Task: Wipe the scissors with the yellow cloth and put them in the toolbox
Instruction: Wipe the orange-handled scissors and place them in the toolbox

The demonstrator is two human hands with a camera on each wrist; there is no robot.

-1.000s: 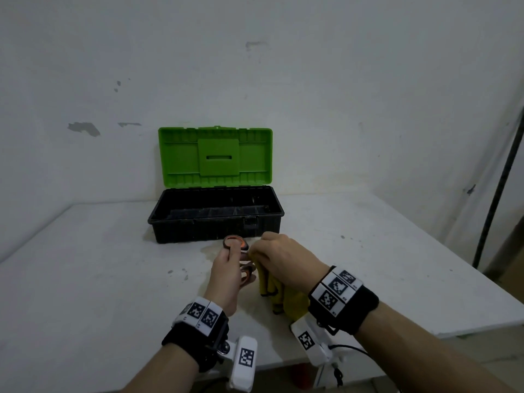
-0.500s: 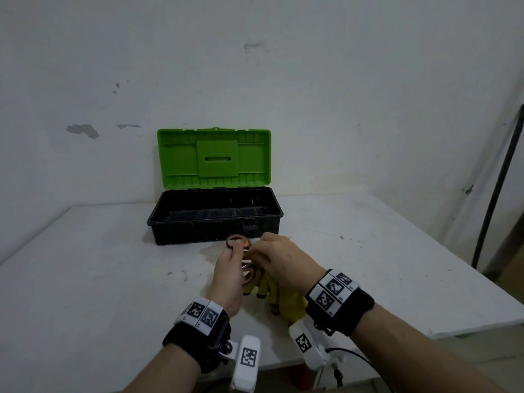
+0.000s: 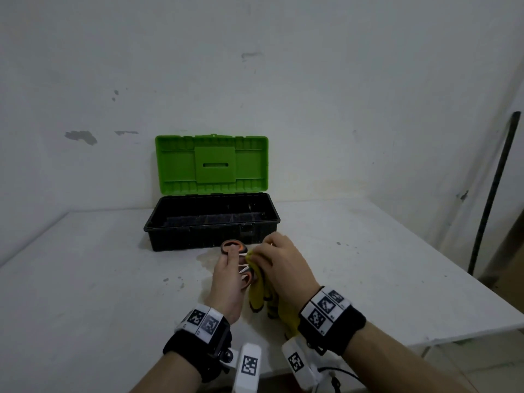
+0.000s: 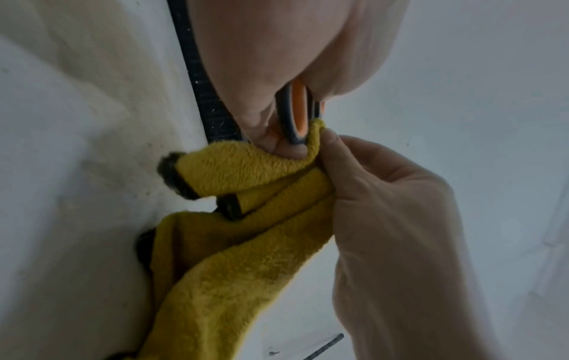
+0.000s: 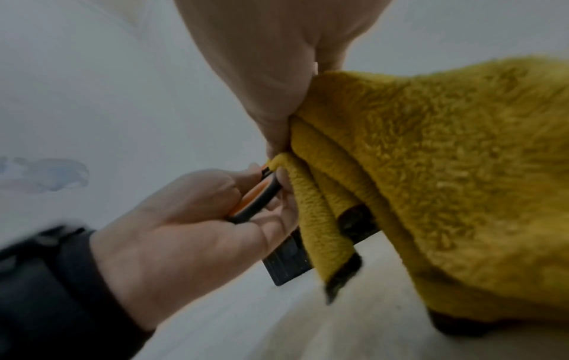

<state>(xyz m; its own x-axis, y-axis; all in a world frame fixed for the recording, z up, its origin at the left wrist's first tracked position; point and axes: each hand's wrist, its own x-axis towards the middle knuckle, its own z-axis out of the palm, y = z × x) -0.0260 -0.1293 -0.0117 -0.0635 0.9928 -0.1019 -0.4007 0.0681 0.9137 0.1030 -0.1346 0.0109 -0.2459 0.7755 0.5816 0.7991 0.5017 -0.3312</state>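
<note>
One pair of scissors (image 3: 236, 252), one yellow cloth (image 3: 259, 293) and one toolbox (image 3: 211, 222) with its single green lid (image 3: 211, 164) are in view. Two hands show: one left hand (image 3: 228, 282), one right hand (image 3: 283, 265). All are over one table (image 3: 85, 279).

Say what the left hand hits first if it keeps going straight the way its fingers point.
Probably the front wall of the open toolbox. The left hand, gripping the scissors, points away from the person toward it. Depth is unclear; it might pass over the rim.

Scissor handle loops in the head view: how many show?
2. One loop sits at the left hand's fingertips, toward the toolbox; the other lies nearer the wrist, partly covered beside the cloth.
</note>
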